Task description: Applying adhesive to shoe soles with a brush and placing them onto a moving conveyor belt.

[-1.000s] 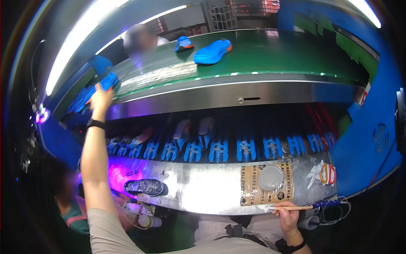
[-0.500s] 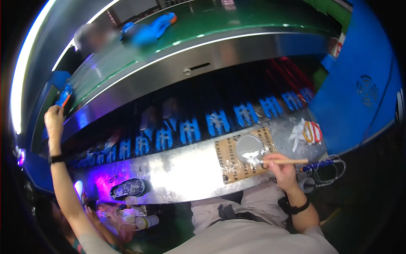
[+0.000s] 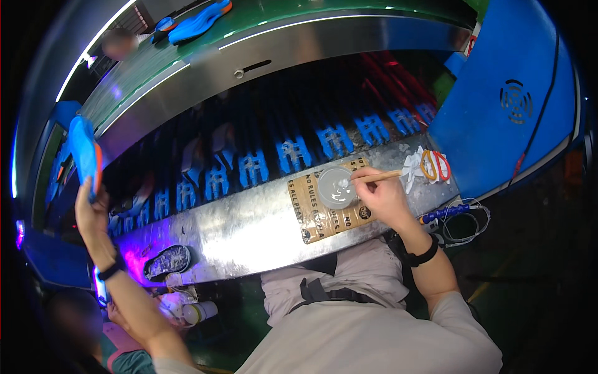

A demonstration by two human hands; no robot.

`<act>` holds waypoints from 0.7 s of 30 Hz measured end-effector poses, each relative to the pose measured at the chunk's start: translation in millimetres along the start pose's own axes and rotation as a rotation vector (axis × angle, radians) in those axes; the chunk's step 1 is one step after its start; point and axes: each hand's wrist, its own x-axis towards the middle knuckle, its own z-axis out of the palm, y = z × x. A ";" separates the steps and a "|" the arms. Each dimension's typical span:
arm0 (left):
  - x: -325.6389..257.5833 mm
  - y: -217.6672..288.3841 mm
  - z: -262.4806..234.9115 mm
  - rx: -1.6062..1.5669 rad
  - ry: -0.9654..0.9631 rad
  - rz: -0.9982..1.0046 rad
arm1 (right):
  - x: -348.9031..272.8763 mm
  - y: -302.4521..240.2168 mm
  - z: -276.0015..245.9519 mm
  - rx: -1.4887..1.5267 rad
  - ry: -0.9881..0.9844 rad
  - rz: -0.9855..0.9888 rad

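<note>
My left hand [image 3: 92,209] is closed on the heel end of a blue shoe sole [image 3: 86,153] with an orange edge. The sole stands nearly upright at the far left. In my right hand [image 3: 381,196] is a brush [image 3: 379,176] with a wooden handle. Its tip is inside a round bowl [image 3: 329,198] holding a whitish, glossy liquid. Beneath the bowl lies a piece of brown printed cardboard [image 3: 305,221] on the metal ledge.
Blue clamps [image 3: 294,156] line the machine's dark opening beyond the metal ledge [image 3: 230,246]. A dark sole-shaped piece [image 3: 168,262] lies left. Crumpled white paper [image 3: 411,171] and coloured bands [image 3: 443,167] sit right. More blue soles [image 3: 198,22] rest on the green belt; another person [image 3: 75,318] is lower left.
My left hand has drawn the blue sole nearer and raised it into fuller view. My right hand has brought the brush tip further into the bowl. The whole view has shifted.
</note>
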 end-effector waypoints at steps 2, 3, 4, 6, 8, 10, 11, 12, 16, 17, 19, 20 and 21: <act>-68.4 -38.8 17.0 -0.113 -0.144 -0.003 | -3.7 -4.0 -2.8 0.061 0.080 0.001; -103.0 -61.9 28.8 -0.115 -0.089 -0.034 | -4.6 -5.5 -4.0 0.072 0.071 0.031; -137.8 -86.3 42.0 -0.126 -0.120 -0.005 | -6.2 -6.1 -4.8 0.069 0.066 0.003; -198.9 -128.7 64.4 -0.171 -0.001 -0.214 | -9.7 -6.4 -5.2 0.114 0.116 -0.066; -242.7 -154.0 72.4 -0.389 -0.277 -0.560 | -12.8 -4.3 -0.6 0.182 0.158 -0.143; -287.5 -182.1 86.8 -0.567 -0.319 -0.699 | -14.9 -0.6 4.9 0.259 0.199 -0.223; -302.3 -191.0 90.0 -0.766 -0.450 -0.742 | -15.6 1.4 6.7 0.242 0.186 -0.214; -313.1 -196.5 89.3 -0.973 -0.428 -0.870 | -18.1 3.0 7.8 0.225 0.172 -0.202; -333.2 -213.1 84.1 -1.076 -0.357 -0.884 | -25.5 1.3 14.2 0.108 0.072 -0.071; -333.6 -214.7 82.6 -1.081 -0.332 -0.873 | -30.1 -2.2 17.8 0.219 0.068 -0.060; -330.2 -214.2 81.9 -0.991 -0.436 -0.763 | -40.7 -11.4 24.4 0.354 -0.008 -0.051; -327.4 -212.3 83.3 -0.897 -0.537 -0.682 | -46.3 -16.7 28.4 0.353 -0.023 -0.059; -326.7 -207.6 84.8 -0.914 -0.524 -0.720 | -52.8 -22.4 33.0 0.444 -0.101 -0.038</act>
